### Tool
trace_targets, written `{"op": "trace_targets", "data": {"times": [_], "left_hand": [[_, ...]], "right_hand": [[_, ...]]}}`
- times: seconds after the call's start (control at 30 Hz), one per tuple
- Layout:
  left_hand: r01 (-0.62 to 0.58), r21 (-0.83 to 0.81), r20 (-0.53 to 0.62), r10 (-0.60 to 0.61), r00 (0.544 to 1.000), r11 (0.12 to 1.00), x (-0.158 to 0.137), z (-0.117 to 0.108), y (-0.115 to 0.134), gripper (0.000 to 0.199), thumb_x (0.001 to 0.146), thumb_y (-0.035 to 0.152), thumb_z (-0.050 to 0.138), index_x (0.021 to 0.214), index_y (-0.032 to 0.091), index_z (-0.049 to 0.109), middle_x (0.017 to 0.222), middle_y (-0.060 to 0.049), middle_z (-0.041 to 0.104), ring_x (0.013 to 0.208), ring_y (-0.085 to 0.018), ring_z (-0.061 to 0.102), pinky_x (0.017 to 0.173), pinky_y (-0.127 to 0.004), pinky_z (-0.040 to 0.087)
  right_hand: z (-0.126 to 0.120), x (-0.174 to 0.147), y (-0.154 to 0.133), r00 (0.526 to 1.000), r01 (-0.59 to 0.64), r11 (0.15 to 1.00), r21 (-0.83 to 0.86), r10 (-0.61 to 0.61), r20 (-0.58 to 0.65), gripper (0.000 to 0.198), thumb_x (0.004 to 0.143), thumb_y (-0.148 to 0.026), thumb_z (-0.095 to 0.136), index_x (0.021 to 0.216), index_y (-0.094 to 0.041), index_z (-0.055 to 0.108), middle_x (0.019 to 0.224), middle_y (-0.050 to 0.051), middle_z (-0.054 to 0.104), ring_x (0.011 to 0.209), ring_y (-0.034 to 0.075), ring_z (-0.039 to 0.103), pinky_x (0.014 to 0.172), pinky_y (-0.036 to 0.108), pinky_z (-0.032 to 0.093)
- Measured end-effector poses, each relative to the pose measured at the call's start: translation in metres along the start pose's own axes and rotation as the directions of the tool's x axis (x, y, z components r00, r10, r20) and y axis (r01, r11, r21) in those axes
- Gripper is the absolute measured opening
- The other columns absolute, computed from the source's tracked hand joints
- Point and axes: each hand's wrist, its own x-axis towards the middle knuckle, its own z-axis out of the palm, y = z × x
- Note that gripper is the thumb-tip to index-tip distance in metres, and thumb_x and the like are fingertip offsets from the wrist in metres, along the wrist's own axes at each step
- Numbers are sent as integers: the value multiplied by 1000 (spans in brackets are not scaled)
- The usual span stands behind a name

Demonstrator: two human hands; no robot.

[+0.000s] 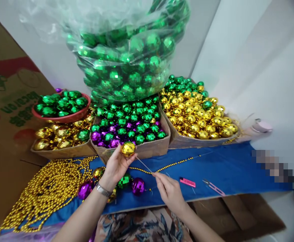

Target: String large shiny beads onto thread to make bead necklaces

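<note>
- Gold bead strands (58,183): heaped on the table (232,164), left of the middle box (150,150), apparently to leave its front free for the hands
- Red bowl (63,118): resting on the gold-filled box (63,154) left of the middle box, probably to save space
- Gold ball (128,148): before the middle box, left hand (118,164) with fingers clamped round it, likely for steadiness
- Right hand (169,190): front-right of the middle box, fingers pinched together on a thin strand (144,164) leading towards the ball, seemingly for tension
- Pink lighter (187,182), pink snips (215,188): right of the middle box, presumably for reach
</note>
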Motion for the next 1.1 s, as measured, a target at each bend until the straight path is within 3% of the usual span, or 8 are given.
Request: {"op": "trace_targets", "data": {"times": [0.2, 0.37, 0.57, 0.67, 0.8, 0.9, 1.1], "left_hand": [[1, 5, 12, -2, 1000, 1000, -3, -4, -6, 28, 96, 32, 44, 101, 13, 63, 95, -13, 72, 82, -22, 72, 67, -30, 61], [7, 14, -1, -7, 1000, 1000, -4, -5, -8, 29, 97, 33, 43, 100, 12, 62, 94, -13, 73, 73, -21, 72, 64, -30, 61], [-22, 29, -15, 23, 1000, 999, -6, -7, -10, 27, 95, 34, 47, 98, 13, 64, 97, -13, 72, 83, -21, 71, 70, -32, 61], [-101, 95, 37, 97, 995, 990, -9, -9, -17, 26, 89, 37, 58, 97, 14, 65, 97, -10, 71, 81, -21, 70, 70, -33, 61], [-250, 217, 187, 211, 959, 943, -17, -12, -32, 38, 83, 37, 68, 115, 18, 63, 101, -8, 70, 85, -19, 69, 72, -31, 60], [-248, 266, 236, 187, 954, 932, -23, -15, -40, 44, 82, 37, 69, 121, 19, 61, 99, -8, 70, 83, -19, 69, 71, -29, 59], [-219, 280, 227, 157, 961, 935, -28, -19, -43, 44, 81, 37, 70, 120, 21, 61, 101, -9, 69, 84, -21, 68, 71, -33, 59]], "right_hand": [[1, -1, 4, 1000, 4, 1000, -26, -3, 6, 26, 97, -14, 41, 114, -17, 60, 100, 7, 72, 88, 16, 70, 77, 27, 55], [-1, -2, 4, 1000, 15, 999, -39, -15, 5, 26, 97, -14, 41, 113, -18, 60, 99, 7, 73, 87, 16, 70, 76, 26, 55], [-1, -4, 6, 999, 46, 995, -93, -44, 24, 28, 96, -13, 40, 115, -19, 59, 98, 6, 73, 84, 16, 70, 73, 27, 55], [0, -4, 7, 999, 48, 990, -131, -44, 30, 28, 96, -12, 40, 116, -18, 59, 98, 6, 73, 84, 17, 70, 74, 28, 55], [3, -2, 7, 999, 39, 983, -181, -35, 24, 28, 96, -12, 39, 113, -17, 61, 96, 8, 73, 83, 18, 70, 75, 29, 55], [3, 0, 4, 999, 35, 993, -111, -32, 24, 27, 97, -14, 39, 110, -18, 61, 96, 7, 73, 83, 17, 70, 74, 27, 56], [2, 0, -1, 999, 32, 998, -46, -31, 22, 26, 97, -15, 39, 108, -19, 62, 95, 6, 73, 84, 17, 70, 73, 27, 56]]}}
